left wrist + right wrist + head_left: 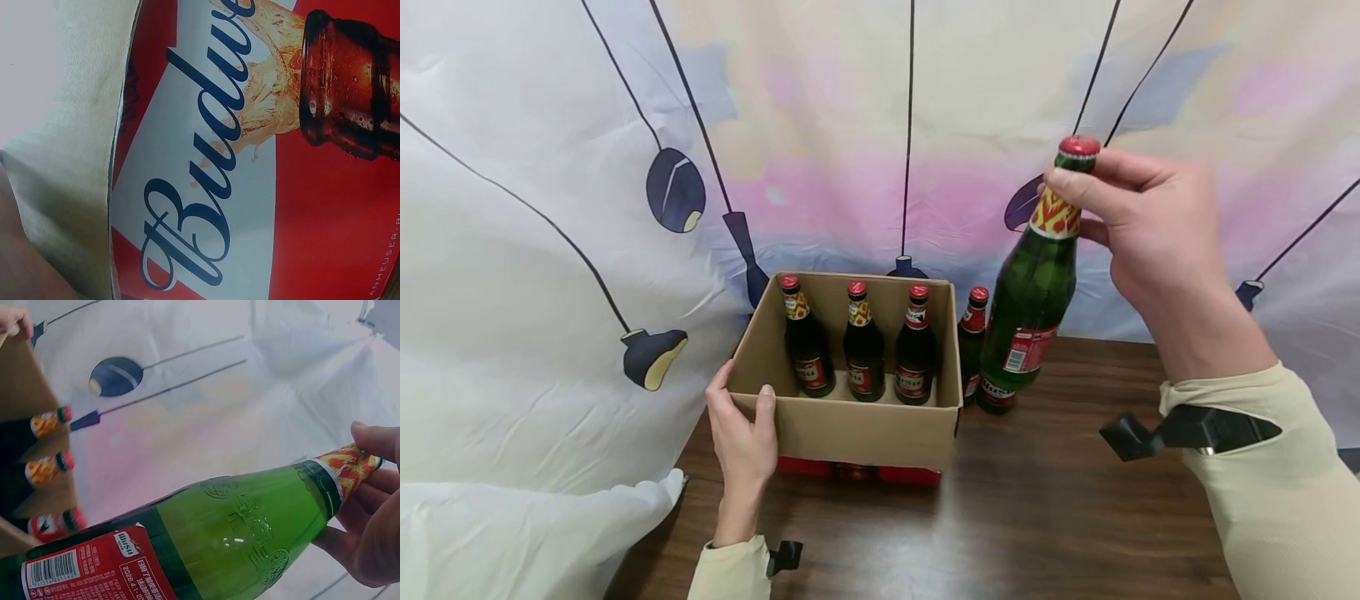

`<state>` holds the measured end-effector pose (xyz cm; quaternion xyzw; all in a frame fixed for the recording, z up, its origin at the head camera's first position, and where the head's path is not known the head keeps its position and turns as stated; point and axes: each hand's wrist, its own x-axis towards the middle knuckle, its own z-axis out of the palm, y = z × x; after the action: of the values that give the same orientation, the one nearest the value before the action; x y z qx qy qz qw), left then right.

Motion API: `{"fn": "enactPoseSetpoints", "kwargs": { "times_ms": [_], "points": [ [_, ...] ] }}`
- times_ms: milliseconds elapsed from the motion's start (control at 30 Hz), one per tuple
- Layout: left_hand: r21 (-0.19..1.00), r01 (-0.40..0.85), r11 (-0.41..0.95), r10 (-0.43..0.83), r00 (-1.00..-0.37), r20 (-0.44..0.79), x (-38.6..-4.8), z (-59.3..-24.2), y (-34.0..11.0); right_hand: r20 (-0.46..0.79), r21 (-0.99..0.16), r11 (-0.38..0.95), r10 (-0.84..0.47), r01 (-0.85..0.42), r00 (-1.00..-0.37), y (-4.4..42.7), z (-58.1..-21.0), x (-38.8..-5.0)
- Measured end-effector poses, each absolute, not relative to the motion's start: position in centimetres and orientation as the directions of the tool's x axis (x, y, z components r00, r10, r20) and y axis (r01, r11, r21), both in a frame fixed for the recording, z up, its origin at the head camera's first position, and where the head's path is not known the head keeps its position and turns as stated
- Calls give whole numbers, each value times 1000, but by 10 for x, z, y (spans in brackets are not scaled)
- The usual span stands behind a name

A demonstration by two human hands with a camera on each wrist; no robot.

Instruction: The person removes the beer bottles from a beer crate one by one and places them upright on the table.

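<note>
Bottle [1032,287] of green glass: red cap, yellow-and-red patterned neck band, red label with barcode. Position: raised over the wooden table [1052,500], right of the cardboard box [865,433], tilted with its neck up and toward the right.

Right hand [1161,229]: clamped on the bottle's neck, thumb on one side, fingers on the other, just below the cap.

Left hand [742,433]: clamped on the near left corner of the cardboard box, thumb over the near rim, fingers along the left wall.

Cardboard box: open at the top, near flap folded outward. Left wrist view shows its red-and-white printed face with "Budwe" lettering and a pictured bottle mouth. Inside, upright in one row: left bottle [809,358], middle bottle [863,354], right bottle [915,358]. First two carry yellow-patterned neck bands; the third, a red one.

Outside, just beside the right wall: red-necked bottle [972,346], upright. Another bottle [997,397] stands next to it, mostly hidden behind the raised one.

Backdrop: cloth [820,108] printed with hanging lamps.
</note>
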<state>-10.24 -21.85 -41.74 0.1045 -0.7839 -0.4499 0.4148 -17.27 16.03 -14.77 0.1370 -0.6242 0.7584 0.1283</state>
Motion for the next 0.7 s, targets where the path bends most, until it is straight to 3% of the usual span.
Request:
{"fn": "enactPoseSetpoints", "kwargs": {
  "times_ms": [333, 700],
  "points": [
    [793, 227, 565, -531, -635, 560, -104, -417, -221, 230, -965, -113, 66, -236, -971, 188, -206, -178],
    [802, 210, 560, -531, -652, 541, -101, -417, -219, 73, -980, 196, 137, -45, -988, 216, -281, -180]
  ]
}}
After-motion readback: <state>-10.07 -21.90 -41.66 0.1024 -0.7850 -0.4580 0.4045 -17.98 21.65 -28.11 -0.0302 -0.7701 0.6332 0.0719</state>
